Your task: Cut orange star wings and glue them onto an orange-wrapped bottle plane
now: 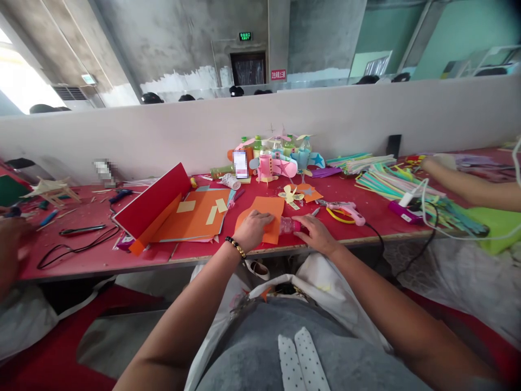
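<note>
A plastic bottle (287,225) lies on its side at the table's front edge, its pink cap end to the right. Most of its body is hidden by an orange paper sheet (271,207). My left hand (253,228) presses the sheet down with bent fingers. At the cap end, my right hand (317,232) holds the bottle between thumb and fingers. Just beyond lie a cream paper propeller (291,194) and an orange piece with a grey star (308,191). A pink glue gun (345,210) rests to the right of my right hand.
Orange sheets (195,220) and a red board (154,203) are at left. Finished paper-and-bottle planes (272,165) stand behind, near a phone (240,164). Paper strips (386,179) and a purple power socket (405,212) with cables lie right. Another person's arm (468,182) reaches in there.
</note>
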{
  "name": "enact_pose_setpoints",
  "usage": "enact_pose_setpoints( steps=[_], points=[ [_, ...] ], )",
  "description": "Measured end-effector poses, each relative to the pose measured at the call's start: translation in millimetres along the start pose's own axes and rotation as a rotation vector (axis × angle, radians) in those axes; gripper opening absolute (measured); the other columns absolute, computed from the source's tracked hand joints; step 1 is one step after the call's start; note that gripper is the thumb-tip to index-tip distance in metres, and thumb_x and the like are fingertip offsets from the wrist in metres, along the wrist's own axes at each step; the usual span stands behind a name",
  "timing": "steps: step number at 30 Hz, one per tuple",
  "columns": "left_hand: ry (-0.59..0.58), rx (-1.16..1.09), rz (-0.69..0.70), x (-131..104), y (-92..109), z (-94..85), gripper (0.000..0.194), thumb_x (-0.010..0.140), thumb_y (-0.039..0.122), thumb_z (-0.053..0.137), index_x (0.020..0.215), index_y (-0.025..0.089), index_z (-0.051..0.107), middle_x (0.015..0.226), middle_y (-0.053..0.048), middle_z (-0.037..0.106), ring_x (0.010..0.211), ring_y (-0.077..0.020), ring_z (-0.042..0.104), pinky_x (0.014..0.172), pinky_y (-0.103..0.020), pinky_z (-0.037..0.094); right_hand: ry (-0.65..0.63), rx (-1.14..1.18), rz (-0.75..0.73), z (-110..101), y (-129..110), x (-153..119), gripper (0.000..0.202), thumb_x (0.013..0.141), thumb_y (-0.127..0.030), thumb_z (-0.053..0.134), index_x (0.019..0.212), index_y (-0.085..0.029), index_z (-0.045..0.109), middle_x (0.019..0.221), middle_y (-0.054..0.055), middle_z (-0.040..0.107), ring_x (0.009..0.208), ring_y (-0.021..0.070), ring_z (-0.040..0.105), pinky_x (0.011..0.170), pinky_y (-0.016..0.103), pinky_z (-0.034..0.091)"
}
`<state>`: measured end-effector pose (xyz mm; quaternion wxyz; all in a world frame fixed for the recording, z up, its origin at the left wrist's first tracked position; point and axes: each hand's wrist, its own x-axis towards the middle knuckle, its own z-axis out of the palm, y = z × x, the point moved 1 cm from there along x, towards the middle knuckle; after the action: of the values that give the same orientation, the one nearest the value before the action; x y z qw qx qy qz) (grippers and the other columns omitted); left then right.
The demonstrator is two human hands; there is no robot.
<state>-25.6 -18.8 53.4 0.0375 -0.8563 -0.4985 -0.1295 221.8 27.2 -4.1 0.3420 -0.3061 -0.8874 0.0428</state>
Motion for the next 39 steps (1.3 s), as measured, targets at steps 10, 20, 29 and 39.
enact_pose_setpoints(
  steps=[10,20,29,39],
  points=[
    [-0.029,-0.012,0.024,22,-21,-0.3,0.057,0.075,0.028,0.072,0.13,0.022,0.057,0.126,-0.008,0.06,0.115,-0.0257,0.054,0.099,-0.037,0.046,-0.003,-0.005,0.026,1,2,-1,0.044,0.092,-0.039,0.054,0.131,-0.019,0.052,0.12,0.013,0.064,0.106,0.0278,0.057,0.095,0.047,0.048],
    [-0.04,0.061,0.004,19,-24,10.5,0.072,0.074,0.043,0.075,0.137,0.023,0.047,0.131,-0.009,0.059,0.119,-0.0286,0.052,0.099,-0.044,0.04,-0.004,0.002,0.038,0,2,-1,0.043,0.093,-0.038,0.052,0.132,-0.019,0.051,0.124,0.012,0.063,0.11,0.0272,0.057,0.098,0.046,0.046],
    [0.04,0.097,0.012,13,-18,13.8,0.072,0.074,0.039,0.076,0.137,0.022,0.046,0.128,-0.01,0.06,0.114,-0.028,0.052,0.095,-0.041,0.039,0.068,-0.025,0.07,0,2,-1,0.051,0.089,-0.042,0.056,0.134,-0.02,0.049,0.12,0.013,0.064,0.11,0.0294,0.057,0.096,0.048,0.047],
    [0.105,0.154,-0.056,15,-33,23.6,0.073,0.076,0.036,0.072,0.141,0.021,0.042,0.128,-0.012,0.059,0.114,-0.0304,0.05,0.095,-0.044,0.036,0.326,-0.017,0.131,-6,2,-7,0.051,0.086,-0.039,0.061,0.132,-0.02,0.049,0.123,0.015,0.058,0.116,0.0325,0.053,0.101,0.051,0.043]
  ],
)
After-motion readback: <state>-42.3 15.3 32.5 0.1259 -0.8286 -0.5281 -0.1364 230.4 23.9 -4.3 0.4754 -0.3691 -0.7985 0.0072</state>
